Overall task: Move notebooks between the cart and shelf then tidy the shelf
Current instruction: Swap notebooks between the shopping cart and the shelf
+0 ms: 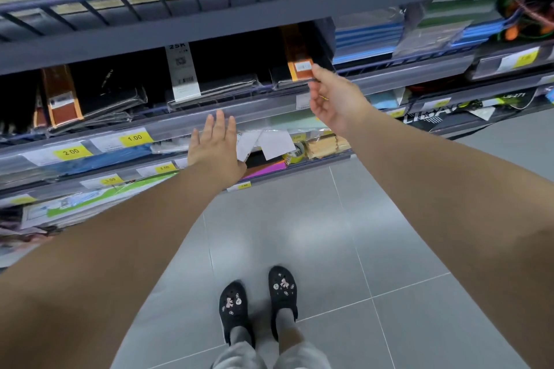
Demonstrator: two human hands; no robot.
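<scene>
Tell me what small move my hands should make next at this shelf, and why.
Probably close the right hand on the orange-banded black notebook and square it up: the fingertips sit at its front edge, it leans in its row, and the left hand is open and empty.

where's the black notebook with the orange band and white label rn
In the head view, the black notebook with the orange band stands right of centre on the middle shelf, at the right hand's fingertips.

Black notebooks [209, 85] in clear wrap lie flat in stacks along the shelf [180, 30] front edge. 1 with orange band [298, 66] sits toward the right end, 1 with brown band [61, 99] tilted near the left end.
</scene>
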